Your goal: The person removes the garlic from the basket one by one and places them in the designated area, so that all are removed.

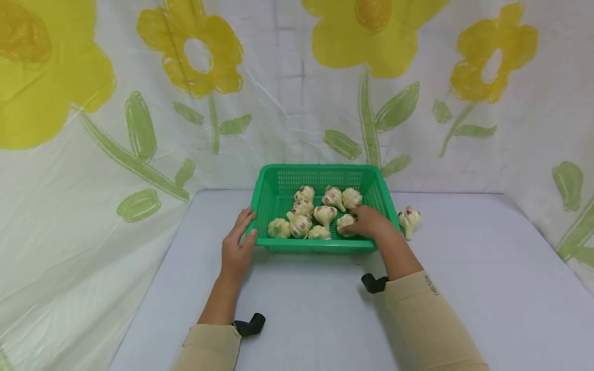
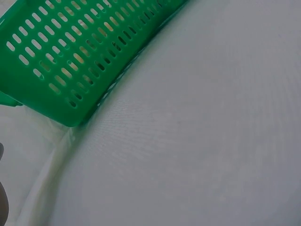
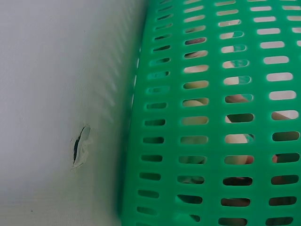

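Observation:
A green plastic basket [image 1: 320, 243] with slotted walls sits on the table, several garlic bulbs [image 1: 300, 224] lying inside it, whitish with purple patches. My left hand [image 1: 236, 252] rests against the basket's left side, its fingers and thumb extended at the rim. Over the right wall reaches my right hand [image 1: 371, 224], gripping a garlic bulb [image 1: 345, 224] near the basket's front right corner; part of that bulb is hidden behind the fingers. In the right wrist view the slotted basket wall [image 3: 214, 113] covers most of the hand and bulbs.
One garlic bulb [image 1: 409, 221] lies outside on the white tabletop [image 1: 306, 309], right of the basket. Behind the table hangs a flower-printed curtain [image 1: 287, 103]. A small tear [image 3: 81, 147] shows in the table covering in the right wrist view.

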`<state>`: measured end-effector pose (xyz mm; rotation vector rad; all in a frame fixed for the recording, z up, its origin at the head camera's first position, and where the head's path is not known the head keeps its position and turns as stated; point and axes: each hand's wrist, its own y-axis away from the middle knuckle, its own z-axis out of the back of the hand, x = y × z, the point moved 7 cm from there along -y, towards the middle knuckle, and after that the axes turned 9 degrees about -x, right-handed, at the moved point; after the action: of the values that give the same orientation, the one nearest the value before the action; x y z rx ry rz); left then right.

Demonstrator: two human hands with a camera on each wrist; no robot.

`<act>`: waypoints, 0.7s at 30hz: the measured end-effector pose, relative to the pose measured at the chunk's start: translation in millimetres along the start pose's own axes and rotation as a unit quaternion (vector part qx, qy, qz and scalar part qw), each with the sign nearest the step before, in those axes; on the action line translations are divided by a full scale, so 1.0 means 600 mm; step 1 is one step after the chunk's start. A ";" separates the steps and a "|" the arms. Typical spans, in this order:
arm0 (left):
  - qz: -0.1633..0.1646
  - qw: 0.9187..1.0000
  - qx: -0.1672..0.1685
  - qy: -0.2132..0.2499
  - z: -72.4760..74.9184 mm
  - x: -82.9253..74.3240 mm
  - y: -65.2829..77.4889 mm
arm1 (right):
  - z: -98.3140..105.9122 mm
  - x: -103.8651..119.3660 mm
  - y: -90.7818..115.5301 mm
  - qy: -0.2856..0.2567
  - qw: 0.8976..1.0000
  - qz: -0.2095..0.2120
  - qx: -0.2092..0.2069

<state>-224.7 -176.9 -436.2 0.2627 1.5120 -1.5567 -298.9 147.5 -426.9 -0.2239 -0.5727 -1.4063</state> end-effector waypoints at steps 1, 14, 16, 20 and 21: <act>-0.001 1.000 0.001 -0.002 -0.001 -0.001 -0.001 | 0.000 0.000 0.000 0.002 1.000 -0.002 0.001; 0.004 1.000 0.000 -0.002 -0.002 -0.007 -0.004 | -0.007 -0.006 -0.003 0.020 0.999 -0.011 0.033; 0.003 1.000 -0.001 -0.002 -0.001 -0.008 -0.004 | -0.008 -0.002 -0.002 0.016 0.999 0.007 0.036; -0.004 1.000 -0.001 -0.001 -0.001 0.000 -0.002 | -0.011 0.004 0.000 0.008 0.998 0.041 0.041; -0.005 1.000 -0.001 -0.002 0.000 0.000 -0.002 | -0.012 0.005 0.000 0.007 0.998 0.046 0.041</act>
<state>-225.4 -176.7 -435.4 0.2517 1.5143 -1.5618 -297.0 141.7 -431.3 -0.1725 -0.5988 -1.2917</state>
